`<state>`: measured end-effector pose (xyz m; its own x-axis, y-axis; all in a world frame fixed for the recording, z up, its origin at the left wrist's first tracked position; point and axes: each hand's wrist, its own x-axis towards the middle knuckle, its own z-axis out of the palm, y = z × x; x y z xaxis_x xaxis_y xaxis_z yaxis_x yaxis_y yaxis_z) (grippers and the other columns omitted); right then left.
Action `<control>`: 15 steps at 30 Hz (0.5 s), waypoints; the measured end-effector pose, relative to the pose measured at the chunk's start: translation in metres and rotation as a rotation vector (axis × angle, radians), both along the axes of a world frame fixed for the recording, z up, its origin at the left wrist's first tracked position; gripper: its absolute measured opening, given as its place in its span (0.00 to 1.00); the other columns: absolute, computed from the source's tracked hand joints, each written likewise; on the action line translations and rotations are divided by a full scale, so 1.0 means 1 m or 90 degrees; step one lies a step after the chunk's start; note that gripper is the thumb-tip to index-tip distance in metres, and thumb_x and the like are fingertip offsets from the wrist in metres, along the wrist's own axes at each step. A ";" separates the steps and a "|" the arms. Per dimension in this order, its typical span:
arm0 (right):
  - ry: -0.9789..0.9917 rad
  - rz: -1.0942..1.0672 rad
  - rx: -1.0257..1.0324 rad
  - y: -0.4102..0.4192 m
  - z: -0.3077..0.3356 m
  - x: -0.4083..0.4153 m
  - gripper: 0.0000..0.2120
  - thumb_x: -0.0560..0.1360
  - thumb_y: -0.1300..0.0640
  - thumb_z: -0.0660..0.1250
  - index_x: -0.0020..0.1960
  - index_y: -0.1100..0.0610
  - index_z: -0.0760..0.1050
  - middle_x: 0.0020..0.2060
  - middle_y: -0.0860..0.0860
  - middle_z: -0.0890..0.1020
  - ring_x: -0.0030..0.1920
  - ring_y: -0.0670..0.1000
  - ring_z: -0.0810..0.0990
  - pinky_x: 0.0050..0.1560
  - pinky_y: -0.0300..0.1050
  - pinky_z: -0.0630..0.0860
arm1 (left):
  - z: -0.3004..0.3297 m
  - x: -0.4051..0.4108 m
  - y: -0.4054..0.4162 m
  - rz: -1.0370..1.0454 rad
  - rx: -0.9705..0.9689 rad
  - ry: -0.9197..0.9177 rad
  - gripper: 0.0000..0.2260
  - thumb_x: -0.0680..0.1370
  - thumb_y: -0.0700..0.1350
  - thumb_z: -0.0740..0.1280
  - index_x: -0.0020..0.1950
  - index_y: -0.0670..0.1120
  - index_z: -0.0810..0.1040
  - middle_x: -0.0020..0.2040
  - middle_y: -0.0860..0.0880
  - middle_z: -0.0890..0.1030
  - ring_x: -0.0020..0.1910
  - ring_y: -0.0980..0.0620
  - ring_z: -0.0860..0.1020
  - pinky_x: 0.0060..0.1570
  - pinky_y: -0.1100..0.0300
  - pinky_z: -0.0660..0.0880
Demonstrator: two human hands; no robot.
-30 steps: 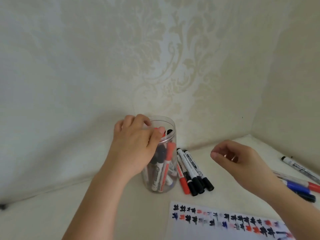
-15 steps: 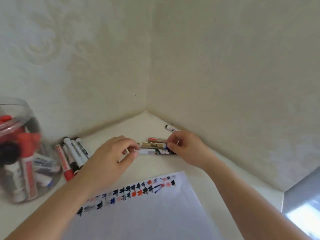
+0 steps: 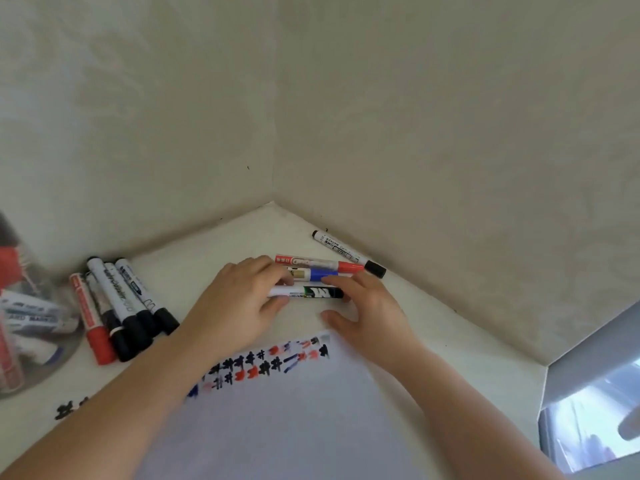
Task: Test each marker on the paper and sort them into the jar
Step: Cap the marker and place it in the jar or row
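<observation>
A white marker with a black label point(image 3: 311, 292) lies level just above the table, past the paper's far edge. My left hand point(image 3: 235, 306) pinches its white end between thumb and fingers. My right hand point(image 3: 367, 306) has its fingers on the black cap end, with the thumb apart below. Right behind it lie a blue marker point(image 3: 322, 274) and a red marker point(image 3: 318, 263). The paper point(image 3: 277, 420) carries rows of black, red and blue test marks. The clear jar point(image 3: 31, 327), holding several markers, stands at the far left edge.
Several black and red markers point(image 3: 117, 306) lie in a bunch between the jar and my left arm. One black-capped marker point(image 3: 346, 252) rests against the right wall. The walls meet in a corner behind. A grey box point(image 3: 595, 393) sits at the right.
My left hand left the jar and moved right to the loose markers. Both hands took hold of the black-labelled marker. The view swung right, pushing the jar to the left edge.
</observation>
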<state>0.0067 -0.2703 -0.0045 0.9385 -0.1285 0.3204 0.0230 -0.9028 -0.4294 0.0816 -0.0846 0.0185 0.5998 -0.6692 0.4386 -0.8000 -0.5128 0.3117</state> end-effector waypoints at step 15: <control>0.017 0.178 0.649 0.023 0.026 -0.014 0.11 0.69 0.62 0.69 0.31 0.53 0.71 0.22 0.46 0.76 0.22 0.44 0.72 0.24 0.34 0.66 | 0.004 -0.043 -0.014 -0.096 -0.039 0.311 0.04 0.79 0.47 0.57 0.48 0.49 0.69 0.38 0.55 0.77 0.36 0.59 0.74 0.35 0.62 0.70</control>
